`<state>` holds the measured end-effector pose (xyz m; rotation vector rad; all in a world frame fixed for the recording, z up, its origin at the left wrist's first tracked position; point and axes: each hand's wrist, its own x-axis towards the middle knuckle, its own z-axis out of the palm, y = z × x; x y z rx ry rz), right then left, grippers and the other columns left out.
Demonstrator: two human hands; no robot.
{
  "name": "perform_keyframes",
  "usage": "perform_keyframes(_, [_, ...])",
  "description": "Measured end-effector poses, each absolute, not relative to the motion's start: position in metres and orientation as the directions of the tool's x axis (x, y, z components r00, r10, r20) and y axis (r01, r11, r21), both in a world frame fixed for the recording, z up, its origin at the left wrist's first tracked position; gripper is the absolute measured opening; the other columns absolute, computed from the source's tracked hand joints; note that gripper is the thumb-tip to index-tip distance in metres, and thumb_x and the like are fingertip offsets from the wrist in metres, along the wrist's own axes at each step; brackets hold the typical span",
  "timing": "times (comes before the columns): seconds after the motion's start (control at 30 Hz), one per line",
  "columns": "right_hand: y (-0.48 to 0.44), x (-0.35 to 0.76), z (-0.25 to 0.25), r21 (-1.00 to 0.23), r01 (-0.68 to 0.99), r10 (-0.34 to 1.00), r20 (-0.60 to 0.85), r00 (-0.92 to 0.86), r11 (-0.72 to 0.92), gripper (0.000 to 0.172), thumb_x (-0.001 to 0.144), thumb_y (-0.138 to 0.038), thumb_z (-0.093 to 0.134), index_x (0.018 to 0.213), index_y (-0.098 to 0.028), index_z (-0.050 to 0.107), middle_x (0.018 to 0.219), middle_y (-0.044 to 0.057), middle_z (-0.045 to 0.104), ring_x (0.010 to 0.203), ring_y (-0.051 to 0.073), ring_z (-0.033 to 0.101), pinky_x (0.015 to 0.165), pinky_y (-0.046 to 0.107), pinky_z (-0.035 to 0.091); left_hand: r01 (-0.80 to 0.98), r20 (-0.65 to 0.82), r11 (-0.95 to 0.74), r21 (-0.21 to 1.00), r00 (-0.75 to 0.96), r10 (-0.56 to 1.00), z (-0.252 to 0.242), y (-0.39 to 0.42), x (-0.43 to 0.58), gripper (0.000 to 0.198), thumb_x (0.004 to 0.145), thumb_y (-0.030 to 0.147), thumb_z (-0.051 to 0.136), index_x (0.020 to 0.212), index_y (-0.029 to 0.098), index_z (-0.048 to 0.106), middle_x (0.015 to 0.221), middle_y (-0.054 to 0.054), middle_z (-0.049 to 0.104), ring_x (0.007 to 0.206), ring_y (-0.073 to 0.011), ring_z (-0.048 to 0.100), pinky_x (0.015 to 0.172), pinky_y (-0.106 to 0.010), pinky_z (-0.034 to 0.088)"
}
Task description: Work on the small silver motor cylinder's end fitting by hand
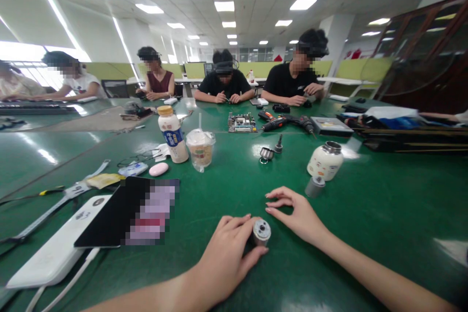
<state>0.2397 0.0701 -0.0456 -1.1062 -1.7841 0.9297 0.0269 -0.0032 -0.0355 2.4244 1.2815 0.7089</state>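
A short silver metal cylinder (pixel 262 234) stands upright on the green table, its round end face with several small holes turned up; it looks like a small motor. My left hand (pixel 232 248) is curled around its left side, with the fingers behind and the thumb in front. To the right of it, my right hand (pixel 296 214) holds nothing, its thumb and fingers apart. Past the right hand, a second metal cylinder (pixel 315 186) rests by a cream patterned flask (pixel 325 161). The flask's mouth is uncovered. Farther off lie a metal cup-like lid with a ring (pixel 266 154) and a dark stopper-like part (pixel 279 144).
On the left are a tablet (pixel 106 214), a white power bank (pixel 54 248) with cables, a bottle (pixel 173 136) and a plastic drink cup (pixel 200 150). A circuit board (pixel 242 123) and power drills (pixel 288 122) lie farther back. Several people sit across the table.
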Motion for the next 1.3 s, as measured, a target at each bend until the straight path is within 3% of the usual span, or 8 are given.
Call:
perform_keyframes(0.13, [0.058,0.232,-0.026,-0.9,0.172,0.907,0.364,-0.21,0.401,0.023,0.077,-0.024,0.076,0.095,-0.021,0.062,0.104,0.006,0.071,0.087,0.021,0.074,0.085,0.037,0.058,0.677,0.283,-0.552,0.487,0.476,0.833,-0.035,-0.002,0.027,0.038,0.088,0.029,0.067,0.124,0.02,0.057,0.125,-0.01,0.066,0.112,-0.0285,0.06,0.097,-0.047,0.047])
perform_keyframes(0.23, [0.044,0.224,-0.011,-0.881,0.084,0.864,0.434,-0.254,0.466,0.019,0.077,-0.021,0.076,0.09,-0.021,0.063,0.1,0.005,0.071,0.089,0.019,0.073,0.083,0.034,0.059,0.673,0.286,-0.559,0.484,0.482,0.828,-0.036,-0.003,0.027,0.038,0.088,0.029,0.067,0.124,0.022,0.057,0.127,-0.01,0.065,0.112,-0.0282,0.06,0.097,-0.046,0.047])
perform_keyframes(0.4, [0.027,0.215,-0.004,-0.846,0.13,0.825,0.452,-0.339,0.518,0.009,0.078,-0.014,0.072,0.08,-0.02,0.065,0.089,0.004,0.072,0.09,0.018,0.071,0.082,0.031,0.058,0.641,0.326,-0.59,0.491,0.493,0.807,-0.037,-0.004,0.026,0.043,0.089,0.026,0.066,0.13,0.023,0.052,0.126,-0.008,0.066,0.113,-0.0265,0.059,0.097,-0.044,0.047])
perform_keyframes(0.63, [0.024,0.213,-0.007,-0.786,0.14,0.787,0.554,-0.269,0.602,0.012,0.078,-0.014,0.073,0.079,-0.023,0.065,0.084,0.002,0.072,0.087,0.019,0.07,0.082,0.032,0.058,0.647,0.343,-0.595,0.477,0.487,0.803,-0.035,-0.004,0.027,0.041,0.088,0.025,0.067,0.126,0.023,0.053,0.123,-0.006,0.067,0.112,-0.026,0.06,0.095,-0.043,0.047])
perform_keyframes(0.87, [0.022,0.213,-0.008,-0.792,0.174,0.791,0.512,-0.334,0.585,0.015,0.077,-0.012,0.073,0.082,-0.024,0.067,0.088,0.001,0.073,0.09,0.018,0.07,0.083,0.031,0.057,0.637,0.343,-0.603,0.48,0.496,0.798,-0.036,-0.003,0.028,0.032,0.089,0.025,0.067,0.119,0.023,0.057,0.12,-0.006,0.068,0.111,-0.0264,0.061,0.094,-0.043,0.048])
perform_keyframes(1.3, [0.021,0.214,-0.009,-0.758,0.218,0.777,0.533,-0.336,0.614,0.009,0.08,-0.015,0.07,0.082,-0.023,0.067,0.087,0.002,0.074,0.088,0.019,0.071,0.081,0.032,0.06,0.637,0.338,-0.605,0.477,0.503,0.796,-0.036,-0.004,0.027,0.036,0.09,0.026,0.065,0.124,0.023,0.054,0.122,-0.007,0.067,0.111,-0.0266,0.061,0.094,-0.043,0.047])
